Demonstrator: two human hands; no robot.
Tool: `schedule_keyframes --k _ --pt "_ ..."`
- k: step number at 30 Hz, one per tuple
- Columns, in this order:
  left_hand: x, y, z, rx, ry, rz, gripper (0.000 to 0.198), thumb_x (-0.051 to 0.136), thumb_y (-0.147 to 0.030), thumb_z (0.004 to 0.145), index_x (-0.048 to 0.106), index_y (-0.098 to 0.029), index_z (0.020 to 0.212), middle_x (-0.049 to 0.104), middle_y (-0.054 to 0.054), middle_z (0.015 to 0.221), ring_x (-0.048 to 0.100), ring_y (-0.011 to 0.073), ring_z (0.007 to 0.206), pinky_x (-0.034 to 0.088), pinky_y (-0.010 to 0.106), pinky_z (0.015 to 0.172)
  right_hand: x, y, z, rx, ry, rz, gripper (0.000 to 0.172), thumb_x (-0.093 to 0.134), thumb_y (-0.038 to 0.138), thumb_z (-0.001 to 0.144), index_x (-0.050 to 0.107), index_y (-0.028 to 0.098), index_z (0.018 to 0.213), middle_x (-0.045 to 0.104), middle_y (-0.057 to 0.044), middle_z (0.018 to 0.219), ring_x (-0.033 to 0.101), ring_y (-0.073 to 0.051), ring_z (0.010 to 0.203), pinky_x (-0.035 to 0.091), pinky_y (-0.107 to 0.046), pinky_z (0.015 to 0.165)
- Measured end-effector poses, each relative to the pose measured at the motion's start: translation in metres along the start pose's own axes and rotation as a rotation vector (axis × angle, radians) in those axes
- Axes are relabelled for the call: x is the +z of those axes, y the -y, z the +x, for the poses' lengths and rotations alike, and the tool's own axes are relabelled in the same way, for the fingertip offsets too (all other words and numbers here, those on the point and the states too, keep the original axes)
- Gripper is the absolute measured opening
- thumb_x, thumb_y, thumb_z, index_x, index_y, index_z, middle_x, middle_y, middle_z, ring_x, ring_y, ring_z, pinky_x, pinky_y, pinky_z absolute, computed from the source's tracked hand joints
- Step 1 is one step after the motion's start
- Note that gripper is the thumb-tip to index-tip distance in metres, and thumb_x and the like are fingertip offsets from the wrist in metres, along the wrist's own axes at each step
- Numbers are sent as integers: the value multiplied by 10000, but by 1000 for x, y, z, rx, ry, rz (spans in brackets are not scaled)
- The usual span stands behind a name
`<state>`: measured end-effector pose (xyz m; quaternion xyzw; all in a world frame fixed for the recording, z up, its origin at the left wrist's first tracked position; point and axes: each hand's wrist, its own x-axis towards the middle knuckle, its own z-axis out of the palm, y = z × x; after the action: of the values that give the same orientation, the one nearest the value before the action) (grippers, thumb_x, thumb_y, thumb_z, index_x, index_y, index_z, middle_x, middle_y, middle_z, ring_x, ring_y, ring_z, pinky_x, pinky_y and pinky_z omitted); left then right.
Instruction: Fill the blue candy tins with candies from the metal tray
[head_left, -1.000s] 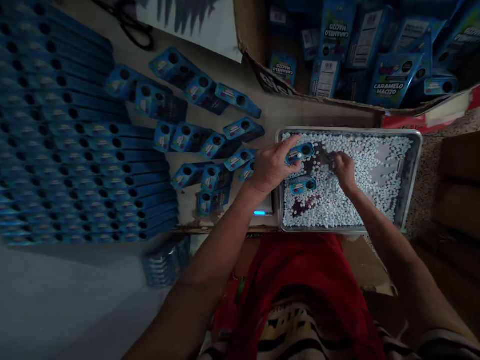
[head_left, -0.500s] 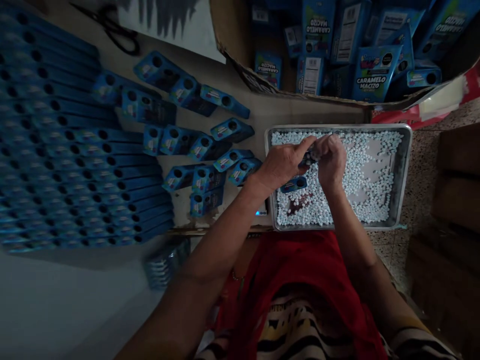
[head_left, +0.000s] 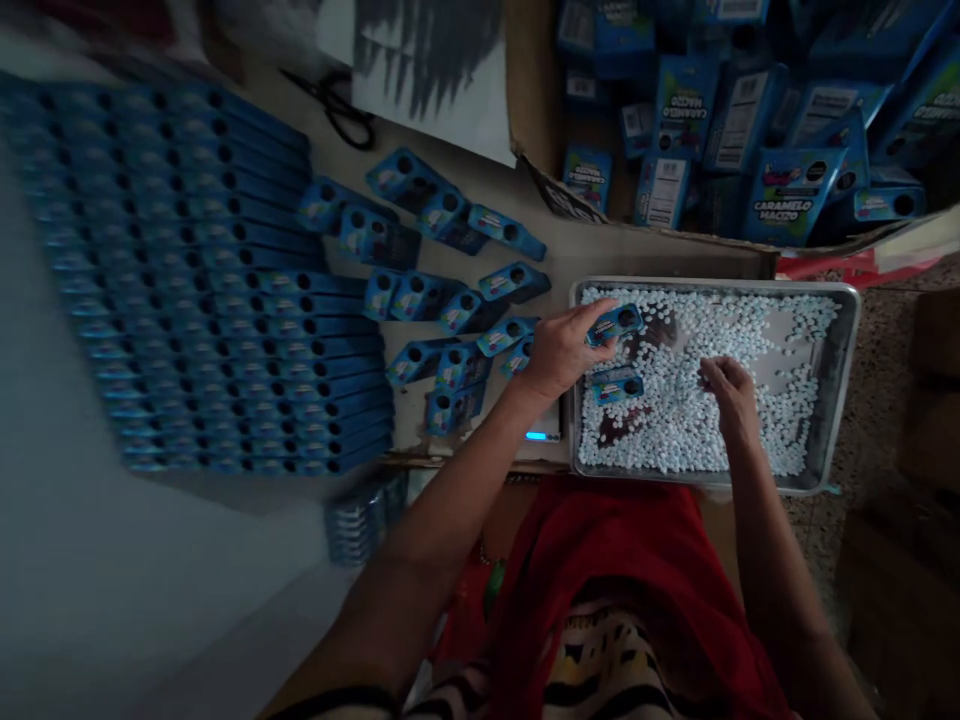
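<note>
My left hand (head_left: 561,350) is closed around a small blue candy box (head_left: 616,324) over the left part of a metal tray (head_left: 846,390). The tray holds many small pale candies (head_left: 675,440). Among the candies, just below the held box, lies another blue box (head_left: 618,387). My right hand (head_left: 730,392) is over the middle of the tray, fingers curled together close to the candies; what they pinch, if anything, is hidden. A dark scoop-like shape (head_left: 660,335) shows beside the held box, its kind unclear.
Left of the tray stand several loose blue boxes (head_left: 457,365) and long packed rows of them (head_left: 255,330). A scale with a lit display (head_left: 535,436) sits by the tray's left edge. Behind is a large cardboard carton (head_left: 551,190) of blue boxes. Scissors (head_left: 341,108) lie at the back.
My right hand has parted from the box and moved right and down to the candies. My left hand still holds the box, now in plainer view. The whole view has shifted.
</note>
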<state>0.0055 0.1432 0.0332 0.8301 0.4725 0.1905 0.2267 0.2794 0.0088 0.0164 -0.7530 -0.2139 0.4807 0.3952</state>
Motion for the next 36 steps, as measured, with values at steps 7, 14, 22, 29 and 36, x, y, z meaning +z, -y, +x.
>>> schedule_keyframes --k 7,14,22,29,36 --pt "-39 42 33 -205 -203 82 469 757 -215 890 724 -246 1356 815 85 1294 781 323 1213 628 463 1105 -10 -1 5 -364 -21 -773 251 604 395 1004 766 215 936 793 -142 1035 676 -308 1004 516 -469 977" --pt "-12 84 78 -290 -170 -59 225 731 -268 989 711 -306 1210 786 27 1213 647 256 1353 556 419 1133 -5 1 -7 -654 293 -855 369 677 288 989 734 224 1348 740 -154 1371 661 -356 1282 547 -561 1135" --pt "19 103 89 -344 -185 -31 223 779 -259 984 697 -233 1189 757 67 1257 669 263 1288 541 427 1145 76 -2 -20 -735 475 -805 359 775 317 982 741 236 1330 800 -135 1247 771 -329 1118 643 -475 969" --pt "-48 81 7 -225 -255 -70 160 717 -277 1030 731 -250 1187 756 96 1340 707 282 1330 570 418 1172 110 74 -2 -891 335 -728 353 839 307 910 776 249 1252 820 -97 1179 771 -290 1071 624 -416 951" --pt "-54 47 -101 -233 -420 -55 193 608 -244 1088 770 -227 1192 833 78 1155 800 230 1106 633 376 1048 162 128 43 -1032 376 -802 436 723 78 801 803 236 1199 801 -94 1156 740 -304 1078 614 -443 963"
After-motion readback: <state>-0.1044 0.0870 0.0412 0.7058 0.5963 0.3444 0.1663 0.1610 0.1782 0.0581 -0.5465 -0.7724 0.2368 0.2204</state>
